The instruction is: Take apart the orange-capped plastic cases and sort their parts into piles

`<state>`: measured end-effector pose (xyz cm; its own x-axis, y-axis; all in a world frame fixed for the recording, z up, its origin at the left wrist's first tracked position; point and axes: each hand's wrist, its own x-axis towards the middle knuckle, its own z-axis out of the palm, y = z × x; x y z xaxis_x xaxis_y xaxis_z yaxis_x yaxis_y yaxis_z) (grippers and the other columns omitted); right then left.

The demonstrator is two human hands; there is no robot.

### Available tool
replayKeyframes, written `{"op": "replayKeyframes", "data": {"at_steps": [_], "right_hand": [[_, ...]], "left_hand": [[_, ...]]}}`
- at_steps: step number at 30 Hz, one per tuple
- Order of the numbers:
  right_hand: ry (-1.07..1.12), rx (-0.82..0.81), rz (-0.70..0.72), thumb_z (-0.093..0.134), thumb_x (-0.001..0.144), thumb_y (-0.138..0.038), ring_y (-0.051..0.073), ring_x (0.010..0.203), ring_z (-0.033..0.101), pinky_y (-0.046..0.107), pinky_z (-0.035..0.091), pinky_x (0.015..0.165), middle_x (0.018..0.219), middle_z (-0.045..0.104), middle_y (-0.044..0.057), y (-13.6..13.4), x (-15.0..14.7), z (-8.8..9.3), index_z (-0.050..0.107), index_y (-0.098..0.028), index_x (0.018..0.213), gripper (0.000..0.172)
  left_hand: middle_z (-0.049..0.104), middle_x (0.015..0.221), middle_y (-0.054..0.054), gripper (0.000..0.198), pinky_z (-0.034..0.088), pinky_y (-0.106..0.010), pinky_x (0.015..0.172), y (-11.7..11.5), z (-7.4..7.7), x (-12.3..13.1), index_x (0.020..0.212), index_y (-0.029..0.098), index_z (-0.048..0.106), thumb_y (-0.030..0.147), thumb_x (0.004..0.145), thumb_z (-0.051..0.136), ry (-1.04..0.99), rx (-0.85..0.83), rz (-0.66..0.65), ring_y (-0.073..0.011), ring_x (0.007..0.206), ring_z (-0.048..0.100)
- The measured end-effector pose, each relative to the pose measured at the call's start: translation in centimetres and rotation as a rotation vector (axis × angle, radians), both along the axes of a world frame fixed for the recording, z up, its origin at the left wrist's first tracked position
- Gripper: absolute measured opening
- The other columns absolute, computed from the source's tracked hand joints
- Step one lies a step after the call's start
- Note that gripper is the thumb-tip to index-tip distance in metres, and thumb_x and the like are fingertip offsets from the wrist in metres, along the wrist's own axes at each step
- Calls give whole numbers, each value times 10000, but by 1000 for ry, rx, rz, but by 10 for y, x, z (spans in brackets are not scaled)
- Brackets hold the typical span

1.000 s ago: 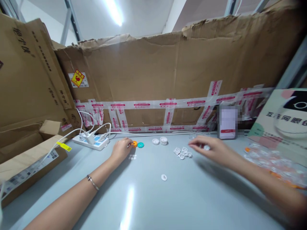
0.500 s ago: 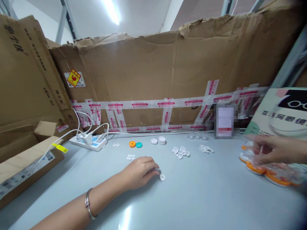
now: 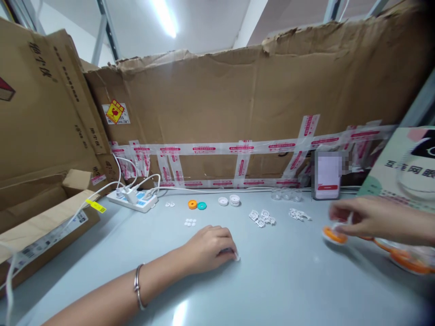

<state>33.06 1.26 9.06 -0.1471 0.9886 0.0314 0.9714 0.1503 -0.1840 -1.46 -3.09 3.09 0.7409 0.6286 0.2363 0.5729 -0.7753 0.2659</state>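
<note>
My left hand (image 3: pixel 212 250) rests low over the grey table, its thumb and fingers pinched on a small white ring (image 3: pixel 238 257) that is partly covered by the fingertips. At the right, my right hand (image 3: pixel 362 218) is blurred and closed on an orange-and-white round piece (image 3: pixel 335 235), with something whitish between the fingers. Behind that hand lie more orange-rimmed lobed pieces (image 3: pixel 409 261) with clear plastic on them, partly hidden. Beyond my left hand sit small white discs (image 3: pixel 190 222), an orange wheel (image 3: pixel 192 204), a teal wheel (image 3: pixel 201 206) and white wheels (image 3: pixel 234 200).
White openwork parts (image 3: pixel 261 218) and another cluster (image 3: pixel 299 214) lie at mid-table. Clear round pieces (image 3: pixel 286 195), a phone (image 3: pixel 327 176) and a printed board (image 3: pixel 401 167) stand farther back. A power strip (image 3: pixel 134 200) and an open carton (image 3: pixel 81 213) are left; a cardboard wall (image 3: pixel 204 99) closes the back.
My left hand has closed its fingertips on the white ring, which lay beside them before. My right hand has shifted left, together with the orange-and-white piece. The view has turned slightly left.
</note>
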Motion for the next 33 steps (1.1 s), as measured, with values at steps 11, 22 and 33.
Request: {"op": "replayKeyframes", "data": {"at_steps": [11,22,33], "right_hand": [[583,-28,504,526,774,-405,183,759,585,314,480,714,885,639,66,-33,-118,-28,668,-220,978,310],[647,30,464,545,780,-355,170,765,596,321,481,737,906,643,58,-36,-132,-50,618,-210,1046,311],[684,53,461,554,773,-350,172,735,595,333,498,713,860,643,55,-33,-135,-59,626,-204,961,249]], "left_hand": [[646,807,-31,114,418,-222,687,41,65,-92,750,164,637,197,725,531,171,-42,586,-152,757,578],[668,690,-55,156,394,-207,554,75,39,-157,691,128,661,211,645,537,287,-151,754,-171,656,605],[672,738,-26,148,406,-204,598,61,58,-148,721,180,665,253,642,563,302,-235,689,-172,700,595]]}}
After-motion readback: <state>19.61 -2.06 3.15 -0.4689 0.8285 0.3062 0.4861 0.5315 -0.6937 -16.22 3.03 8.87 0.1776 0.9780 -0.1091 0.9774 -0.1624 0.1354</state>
